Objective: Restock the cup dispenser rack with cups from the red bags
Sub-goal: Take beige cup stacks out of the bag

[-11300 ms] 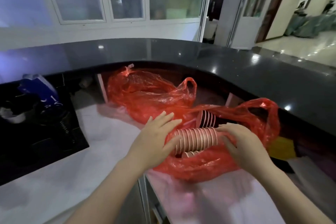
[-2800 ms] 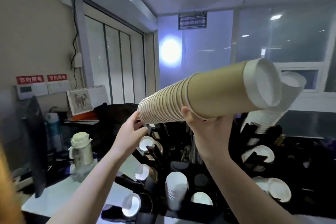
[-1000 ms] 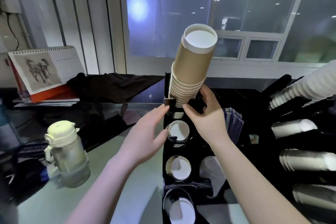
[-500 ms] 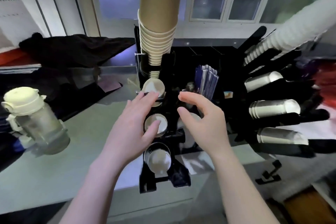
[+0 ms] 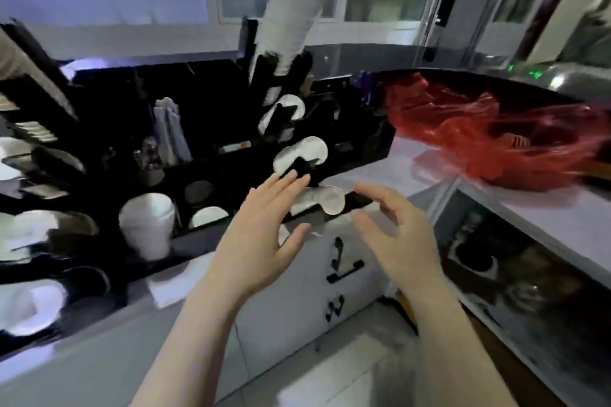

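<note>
The frame is smeared by motion, so fine detail is lost. At the far left, the black cup dispenser rack fills the counter's back half, its slots showing pale cup bottoms; one white cup stack stands upright in a slot near the rack's front edge. Between rack and wall sits a bundle of pale straws or sachets; which of the two cannot be told. Further right a tall white cup column rises tilted out of the rack's top slot, reaching past the upper edge of the picture, with round cup ends showing in the slots below it.

The left hand hovers in front of the rack's lower right corner, fingers straight and fanned, holding nothing. Just beside it, apart by a narrow gap, the right hand is loosely curved, fingers relaxed, also holding nothing. Both hang over the counter's front edge, above white cabinet doors with black handles.

To the right the pale counter runs on past the rack's end, with bare surface between the rack and the red bags, which lie crumpled against the dark raised ledge. The bags lie well apart from both hands. Below the counter at right, a dark open shelf holds blurred objects.
</note>
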The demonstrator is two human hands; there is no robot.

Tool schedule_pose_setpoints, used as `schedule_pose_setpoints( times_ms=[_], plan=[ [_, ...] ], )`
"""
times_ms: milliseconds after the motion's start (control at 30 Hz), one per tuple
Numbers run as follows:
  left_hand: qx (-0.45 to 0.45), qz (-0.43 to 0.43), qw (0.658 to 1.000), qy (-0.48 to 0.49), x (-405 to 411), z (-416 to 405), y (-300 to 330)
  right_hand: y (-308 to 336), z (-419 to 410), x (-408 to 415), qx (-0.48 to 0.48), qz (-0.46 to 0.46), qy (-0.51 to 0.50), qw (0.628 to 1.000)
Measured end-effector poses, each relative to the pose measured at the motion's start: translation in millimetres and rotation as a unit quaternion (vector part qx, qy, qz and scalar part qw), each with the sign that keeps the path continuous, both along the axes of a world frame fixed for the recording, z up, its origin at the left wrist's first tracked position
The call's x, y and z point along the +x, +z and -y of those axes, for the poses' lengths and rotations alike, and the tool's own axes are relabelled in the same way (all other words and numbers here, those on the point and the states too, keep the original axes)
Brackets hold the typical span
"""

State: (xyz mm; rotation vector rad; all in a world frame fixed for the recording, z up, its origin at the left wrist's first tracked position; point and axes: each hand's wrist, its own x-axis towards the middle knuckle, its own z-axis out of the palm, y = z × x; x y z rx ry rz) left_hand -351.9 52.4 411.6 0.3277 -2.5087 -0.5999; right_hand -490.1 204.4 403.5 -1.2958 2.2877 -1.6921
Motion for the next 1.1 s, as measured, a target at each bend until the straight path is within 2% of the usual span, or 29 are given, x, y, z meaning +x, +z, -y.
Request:
schedule_pose_setpoints(
  times_ms=[233,433,767,1100],
  plan=[
    [0.013,-0.003,0.994,-0.108,-141,-104,-10,-9,-143,-100,-0.002,0.015,-0.14,0.99],
    [0.003,0.0,0.985,-0.173,-247,-156,4,3,-211,-177,-0.005,-0.024,-0.219,0.975],
    [-0.003,-0.041,0.975,-0.217,-426,-167,18,37,-229,-334,0.029,-0.08,-0.279,0.956],
    [-0.001,-0.026,0.976,-0.214,-617,-133,8,23,-218,-517,0.075,-0.093,-0.323,0.939]
  ],
)
